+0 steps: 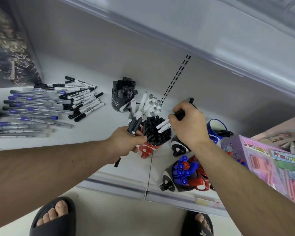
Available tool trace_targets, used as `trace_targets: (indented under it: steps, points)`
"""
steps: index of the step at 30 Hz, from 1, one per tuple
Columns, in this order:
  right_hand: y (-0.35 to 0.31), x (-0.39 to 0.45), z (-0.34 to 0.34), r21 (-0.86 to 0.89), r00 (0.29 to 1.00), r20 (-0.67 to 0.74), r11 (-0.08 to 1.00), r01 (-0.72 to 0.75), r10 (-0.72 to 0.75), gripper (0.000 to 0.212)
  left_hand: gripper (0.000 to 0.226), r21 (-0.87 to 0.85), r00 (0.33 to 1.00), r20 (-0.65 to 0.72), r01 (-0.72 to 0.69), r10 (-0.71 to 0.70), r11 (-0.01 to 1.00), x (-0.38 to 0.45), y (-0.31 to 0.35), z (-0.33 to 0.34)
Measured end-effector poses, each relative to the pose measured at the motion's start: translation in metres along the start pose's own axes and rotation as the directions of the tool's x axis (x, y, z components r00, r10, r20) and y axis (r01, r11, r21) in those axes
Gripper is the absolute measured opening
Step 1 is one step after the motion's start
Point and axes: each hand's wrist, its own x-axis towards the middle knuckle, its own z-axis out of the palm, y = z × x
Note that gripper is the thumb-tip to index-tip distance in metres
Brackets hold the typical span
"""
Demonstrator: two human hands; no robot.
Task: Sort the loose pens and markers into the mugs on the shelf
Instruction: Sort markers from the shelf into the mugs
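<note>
Both fists are full: the left hand (126,142) grips black pens (134,125), the right hand (188,124) markers (163,127); the crammed red mug (156,133) at six o'clock of the white markers could tip.

- This is a shop, most likely a stationery aisle, seen from above by a person standing at a display shelf (109,167).
- The white shelf has a clear strip along its front edge (119,186), the kind that holds price labels, and a slotted metal upright (174,79) in the back panel.
- Stock is grouped by kind: many identical loose pens (32,113) and markers (85,101) lie in rows, and mugs (121,99) are packed with matching pens.
- Sealed pink stationery packs (266,164) stand at the right.
</note>
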Motion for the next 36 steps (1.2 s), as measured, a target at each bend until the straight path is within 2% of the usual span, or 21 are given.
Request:
trace_targets:
  steps: [4, 6, 8, 11, 13, 15, 17, 20, 23, 27, 28, 31, 33, 36]
  points:
    - [-0.002, -0.013, -0.018, 0.147, 0.993, -0.055, 0.985, -0.096, 0.105, 0.012, 0.013, -0.002, 0.999, 0.005, -0.038, 0.038, 0.999, 0.001, -0.001, 0.002]
    - [-0.007, -0.025, -0.026, 0.214, 0.990, 0.061, 0.967, -0.140, 0.129, 0.012, 0.019, 0.029, 0.998, -0.022, -0.065, 0.066, 0.997, 0.001, -0.004, 0.001]
    - [-0.010, -0.038, -0.025, 0.200, 0.965, 0.230, 0.964, -0.176, 0.128, 0.013, 0.026, 0.038, 0.992, -0.012, -0.129, 0.129, 0.991, -0.001, -0.005, 0.001]
    - [-0.012, -0.054, -0.011, 0.152, 0.926, 0.353, 0.969, -0.197, 0.132, 0.013, 0.014, 0.005, 0.951, 0.184, -0.253, 0.248, 0.968, -0.013, -0.001, 0.004]
    - [-0.015, -0.060, 0.001, 0.258, 0.901, 0.389, 0.916, -0.308, 0.194, 0.010, 0.018, 0.066, 0.888, 0.370, -0.319, 0.274, 0.945, -0.022, 0.002, 0.009]
    - [-0.021, -0.061, 0.009, 0.353, 0.858, 0.442, 0.829, -0.433, 0.260, 0.009, 0.026, 0.090, 0.854, 0.449, -0.338, 0.264, 0.937, -0.025, 0.002, 0.012]
    - [-0.026, -0.059, 0.011, 0.390, 0.815, 0.511, 0.772, -0.502, 0.272, 0.008, 0.025, 0.099, 0.864, 0.430, -0.334, 0.263, 0.937, -0.022, -0.001, 0.010]
    - [-0.025, -0.045, 0.005, 0.451, 0.785, 0.552, 0.692, -0.563, 0.279, 0.021, 0.017, 0.145, 0.915, 0.330, -0.291, 0.231, 0.946, -0.017, -0.001, 0.006]
    - [-0.007, -0.013, 0.001, 0.484, 0.789, 0.439, 0.627, -0.610, 0.430, 0.030, 0.016, 0.131, 0.946, 0.256, -0.237, 0.198, 0.963, -0.017, 0.000, 0.004]
    - [0.025, 0.037, 0.010, 0.481, 0.769, 0.269, 0.611, -0.629, 0.580, 0.009, 0.031, 0.053, 0.973, 0.160, -0.176, 0.166, 0.983, -0.018, 0.005, -0.002]
    - [0.031, 0.051, 0.015, 0.479, 0.758, 0.242, 0.605, -0.636, 0.605, 0.003, 0.027, 0.036, 0.978, 0.128, -0.171, 0.165, 0.985, -0.016, 0.006, -0.004]
    - [0.036, 0.083, 0.033, 0.416, 0.718, 0.222, 0.601, -0.682, 0.660, 0.006, 0.017, -0.035, 0.986, 0.035, -0.164, 0.165, 0.986, -0.007, 0.010, -0.010]
    - [0.040, 0.095, 0.045, 0.326, 0.690, 0.271, 0.611, -0.721, 0.671, 0.017, 0.020, -0.071, 0.984, -0.008, -0.177, 0.177, 0.982, -0.002, 0.016, -0.011]
    - [0.056, 0.107, 0.067, 0.226, 0.584, 0.389, 0.541, -0.810, 0.713, 0.056, 0.020, -0.108, 0.980, -0.056, -0.199, 0.193, 0.974, 0.002, 0.021, -0.016]
